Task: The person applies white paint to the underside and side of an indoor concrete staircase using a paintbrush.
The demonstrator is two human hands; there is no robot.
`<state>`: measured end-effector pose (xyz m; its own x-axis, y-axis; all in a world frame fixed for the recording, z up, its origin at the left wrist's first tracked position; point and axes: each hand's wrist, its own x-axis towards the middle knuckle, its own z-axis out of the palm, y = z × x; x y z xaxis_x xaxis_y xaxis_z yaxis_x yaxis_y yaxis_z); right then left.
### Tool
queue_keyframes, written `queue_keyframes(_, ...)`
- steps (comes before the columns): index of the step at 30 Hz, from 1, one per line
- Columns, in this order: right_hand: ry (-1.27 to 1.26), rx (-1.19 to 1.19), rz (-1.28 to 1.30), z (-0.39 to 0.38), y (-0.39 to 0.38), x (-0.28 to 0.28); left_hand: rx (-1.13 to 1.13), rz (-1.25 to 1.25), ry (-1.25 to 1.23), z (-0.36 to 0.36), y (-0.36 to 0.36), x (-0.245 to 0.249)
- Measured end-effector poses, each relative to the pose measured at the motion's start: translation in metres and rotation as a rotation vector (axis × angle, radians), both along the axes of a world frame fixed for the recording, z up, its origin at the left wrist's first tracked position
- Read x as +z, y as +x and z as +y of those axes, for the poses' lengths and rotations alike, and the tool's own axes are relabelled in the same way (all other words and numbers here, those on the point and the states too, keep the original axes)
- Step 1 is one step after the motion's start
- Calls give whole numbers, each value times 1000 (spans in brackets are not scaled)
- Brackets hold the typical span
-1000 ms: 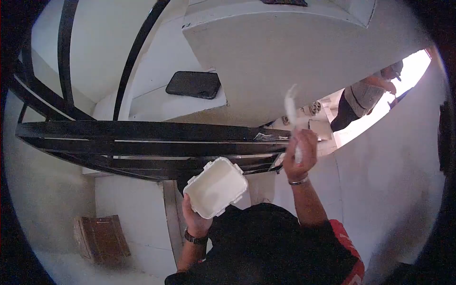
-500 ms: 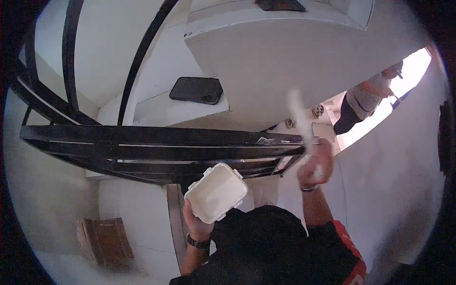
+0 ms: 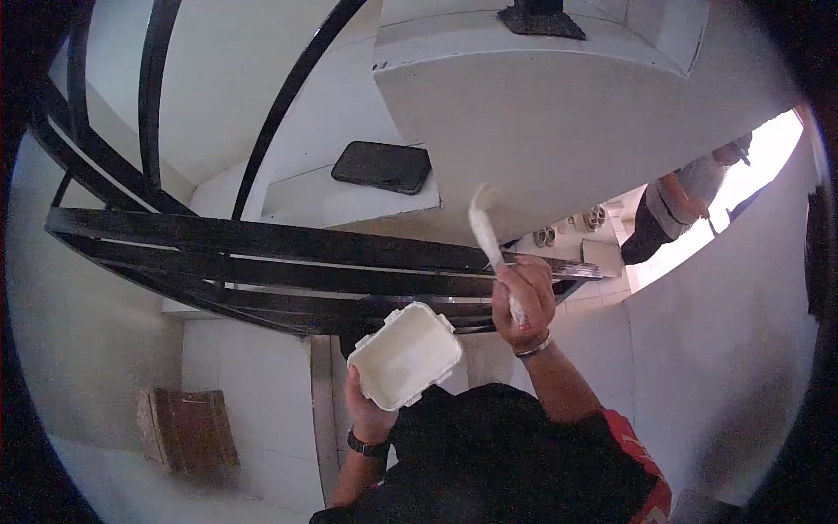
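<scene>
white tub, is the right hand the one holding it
No, the left hand holds the white tub, while the right hand grips a white brush.

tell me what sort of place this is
Probably an indoor stairwell, perhaps in a home: a black railing crosses the view, a dark mat lies on a white step or ledge, and what look like shoes sit near a bright doorway.

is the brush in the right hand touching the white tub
Apart. The head view shows a clear gap between the brush and the white tub, with bars of the black railing visible through it.
</scene>
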<state>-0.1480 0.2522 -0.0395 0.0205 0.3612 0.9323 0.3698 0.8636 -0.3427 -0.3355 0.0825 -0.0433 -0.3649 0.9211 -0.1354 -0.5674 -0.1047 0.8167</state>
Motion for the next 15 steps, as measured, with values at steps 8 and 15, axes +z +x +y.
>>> queue_keyframes(8,94,-258,185,4,64,21,-55,-104,13,1,0,10)
queue_keyframes(15,169,-295,117,20,70,26,-30,-55,57,5,-8,-6)
